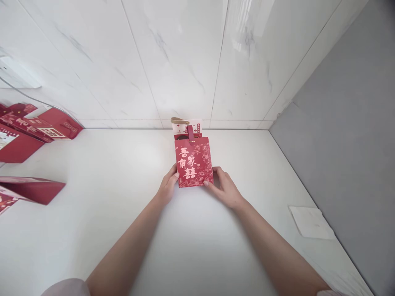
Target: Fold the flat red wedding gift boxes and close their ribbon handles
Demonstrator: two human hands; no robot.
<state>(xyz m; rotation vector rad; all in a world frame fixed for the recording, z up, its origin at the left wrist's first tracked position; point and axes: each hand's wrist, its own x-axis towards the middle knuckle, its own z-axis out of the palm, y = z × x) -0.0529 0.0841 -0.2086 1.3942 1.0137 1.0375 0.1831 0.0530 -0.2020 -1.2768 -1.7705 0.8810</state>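
A red gift box [194,162] with pale pink flowers, white Chinese characters and a dark red strap handle on top stands in the middle of the white table. My left hand [168,185] grips its lower left side, thumb at the front edge. On the opposite side, my right hand [225,187] holds the lower right corner, with the thumb on the front face and the fingers bent at the side. Just behind it, a white and red box [197,123] with a tan strap shows only its upper part; the rest is hidden.
Several red boxes [21,142] are grouped at the far left by the wall. An open-sided red box or bag [37,191] lies nearer on the left. A white flat piece [311,222] lies by the table's right edge. A marbled tile wall [185,61] bounds the back.
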